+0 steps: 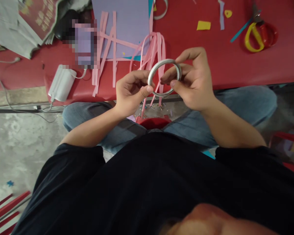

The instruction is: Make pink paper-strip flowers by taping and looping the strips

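Note:
A thin white roll of tape (152, 73) is held up between my two hands, tilted, above the near edge of the red table. On its left side my left hand (131, 91) pinches the rim between thumb and fingers. My right hand (194, 80) grips the opposite side, with the index finger on top of the rim and the thumb near its lower edge. Behind the roll, looped pink paper strips (158, 45) hang over the table edge. More straight pink strips (114, 49) lie to the left, partly on a lavender paper sheet (129, 24).
Scissors (254, 37) with yellow and red handles lie at the right, near a yellow paper scrap (204, 25). Another tape roll (163, 9) sits at the back. A white power bank (62, 83) with cables and a pixelated phone (84, 45) are at the left.

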Demonstrator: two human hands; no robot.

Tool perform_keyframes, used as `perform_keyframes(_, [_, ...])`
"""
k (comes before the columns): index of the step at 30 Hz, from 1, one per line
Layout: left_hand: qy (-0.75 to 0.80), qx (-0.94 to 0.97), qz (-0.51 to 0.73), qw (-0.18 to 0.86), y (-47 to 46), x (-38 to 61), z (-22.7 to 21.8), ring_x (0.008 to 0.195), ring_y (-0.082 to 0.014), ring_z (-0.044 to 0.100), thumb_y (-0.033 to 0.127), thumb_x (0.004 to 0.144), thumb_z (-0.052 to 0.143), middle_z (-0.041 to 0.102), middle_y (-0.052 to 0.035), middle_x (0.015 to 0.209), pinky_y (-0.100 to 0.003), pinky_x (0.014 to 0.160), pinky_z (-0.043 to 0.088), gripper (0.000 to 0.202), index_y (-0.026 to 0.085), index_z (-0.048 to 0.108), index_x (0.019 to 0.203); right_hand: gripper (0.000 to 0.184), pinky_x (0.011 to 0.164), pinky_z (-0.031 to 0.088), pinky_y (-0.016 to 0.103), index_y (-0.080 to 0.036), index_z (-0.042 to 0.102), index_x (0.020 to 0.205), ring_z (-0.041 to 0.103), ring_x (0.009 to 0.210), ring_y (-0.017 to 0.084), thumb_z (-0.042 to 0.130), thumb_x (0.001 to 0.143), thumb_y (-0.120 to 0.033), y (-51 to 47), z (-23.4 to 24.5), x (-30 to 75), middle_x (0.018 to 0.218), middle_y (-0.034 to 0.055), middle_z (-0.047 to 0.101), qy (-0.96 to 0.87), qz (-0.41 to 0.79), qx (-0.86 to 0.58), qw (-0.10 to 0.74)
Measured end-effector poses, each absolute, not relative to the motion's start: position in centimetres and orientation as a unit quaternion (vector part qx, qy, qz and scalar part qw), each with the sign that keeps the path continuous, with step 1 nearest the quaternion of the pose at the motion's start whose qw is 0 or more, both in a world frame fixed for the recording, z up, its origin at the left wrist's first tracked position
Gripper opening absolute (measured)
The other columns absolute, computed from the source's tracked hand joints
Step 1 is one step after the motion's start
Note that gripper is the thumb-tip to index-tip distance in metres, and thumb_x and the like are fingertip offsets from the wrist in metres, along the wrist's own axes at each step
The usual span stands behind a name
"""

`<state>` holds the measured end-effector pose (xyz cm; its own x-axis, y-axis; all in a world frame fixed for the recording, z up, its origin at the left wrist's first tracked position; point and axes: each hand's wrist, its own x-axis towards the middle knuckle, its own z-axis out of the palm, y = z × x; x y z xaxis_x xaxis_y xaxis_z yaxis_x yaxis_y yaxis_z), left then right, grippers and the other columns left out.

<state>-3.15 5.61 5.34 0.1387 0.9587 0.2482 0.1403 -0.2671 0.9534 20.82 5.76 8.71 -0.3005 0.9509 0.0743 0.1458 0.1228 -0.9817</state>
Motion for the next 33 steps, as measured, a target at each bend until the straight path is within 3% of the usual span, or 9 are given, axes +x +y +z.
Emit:
perform_keyframes(7, [0.43, 0.625, 0.472, 0.45, 5.0, -3.3, 5.7, 0.095, -0.0241, 0.082, 0.09, 0.082, 0.081, 0.075, -0.002, 0.095, -0.048, 0.085, 0.074, 0.068, 0.03, 0.079, 0.114, 0.052, 0.11, 0.065, 0.056, -0.039, 0.051, 0.136, 0.071, 0.137, 0.033, 0.067, 0.102, -0.076, 5.7, 7.5, 20.8, 0.138, 0.0045, 0.077, -0.658, 0.428, -0.485, 0.385])
perform_keyframes(12, [0.453, 0.612, 0.465, 0.452, 4.8, -3.2, 5.4, 0.095, -0.0222, 0.082, 0.084, 0.08, 0.087, 0.076, -0.0005, 0.097, -0.043, 0.082, 0.072, 0.066, 0.032, 0.078, 0.12, 0.037, 0.122, 0.056, 0.066, -0.035, 0.066, 0.13, 0.062, 0.148, 0.039, 0.06, 0.108, -0.064, 5.2, 8.0, 20.8, 0.147, 0.0094, 0.069, -0.713, 0.286, -0.536, 0.35])
perform_keyframes(14, [0.458, 0.613, 0.459, 0.451, 4.6, -3.0, 5.3, 0.093, -0.0208, 0.082, 0.079, 0.08, 0.091, 0.076, 0.001, 0.096, -0.041, 0.081, 0.072, 0.065, 0.033, 0.075, 0.123, 0.025, 0.124, 0.054, 0.065, -0.034, 0.071, 0.12, 0.066, 0.14, 0.037, 0.061, 0.109, -0.055, 4.7, 8.3, 20.4, 0.138, 0.0097, 0.073, -0.74, 0.262, -0.486, 0.385])
perform_keyframes(17, [0.456, 0.621, 0.447, 0.454, 4.2, -2.8, 5.3, 0.087, -0.0193, 0.081, 0.073, 0.078, 0.095, 0.076, 0.0021, 0.092, -0.04, 0.08, 0.071, 0.063, 0.031, 0.072, 0.119, 0.016, 0.114, 0.059, 0.057, -0.034, 0.074, 0.114, 0.073, 0.119, 0.031, 0.064, 0.109, -0.045, 3.8, 8.6, 19.5, 0.12, 0.006, 0.079, -0.751, 0.314, -0.406, 0.415])
perform_keyframes(22, [0.453, 0.635, 0.46, 0.424, 3.6, -2.9, 5.6, 0.075, -0.017, 0.076, 0.072, 0.078, 0.097, 0.072, 0.0017, 0.085, -0.036, 0.068, 0.065, 0.057, 0.027, 0.072, 0.103, 0.024, 0.096, 0.063, 0.048, -0.03, 0.075, 0.107, 0.075, 0.1, 0.027, 0.063, 0.108, -0.051, 3.0, 8.7, 18.6, 0.108, 0.0055, 0.08, -0.705, 0.414, -0.45, 0.359])
perform_keyframes(25, [0.467, 0.646, 0.45, 0.402, 3.7, -3.2, 5.9, 0.079, -0.0179, 0.076, 0.066, 0.081, 0.098, 0.072, 0.0002, 0.089, -0.037, 0.07, 0.067, 0.05, 0.027, 0.073, 0.101, 0.026, 0.09, 0.063, 0.045, -0.029, 0.075, 0.107, 0.074, 0.095, 0.026, 0.065, 0.106, -0.054, 2.9, 8.9, 18.7, 0.103, 0.0055, 0.079, -0.69, 0.447, -0.45, 0.349])
perform_keyframes(29, [0.469, 0.66, 0.446, 0.381, 4.1, -3.5, 6.1, 0.091, -0.0213, 0.079, 0.06, 0.083, 0.1, 0.075, -0.0038, 0.106, -0.04, 0.078, 0.07, 0.05, 0.03, 0.076, 0.116, 0.02, 0.092, 0.064, 0.044, -0.029, 0.076, 0.108, 0.074, 0.095, 0.026, 0.068, 0.104, -0.047, 2.9, 9.2, 19.0, 0.105, 0.0051, 0.08, -0.696, 0.44, -0.451, 0.345])
perform_keyframes(33, [0.412, 0.711, 0.462, 0.335, 4.7, -3.7, 5.8, 0.094, -0.0219, 0.079, 0.06, 0.097, 0.087, 0.075, -0.0058, 0.107, -0.041, 0.08, 0.07, 0.037, 0.03, 0.081, 0.118, 0.013, 0.086, 0.064, 0.039, -0.028, 0.074, 0.103, 0.072, 0.088, 0.023, 0.073, 0.097, -0.039, 3.0, 8.9, 19.1, 0.096, 0.0032, 0.077, -0.722, 0.406, -0.428, 0.361])
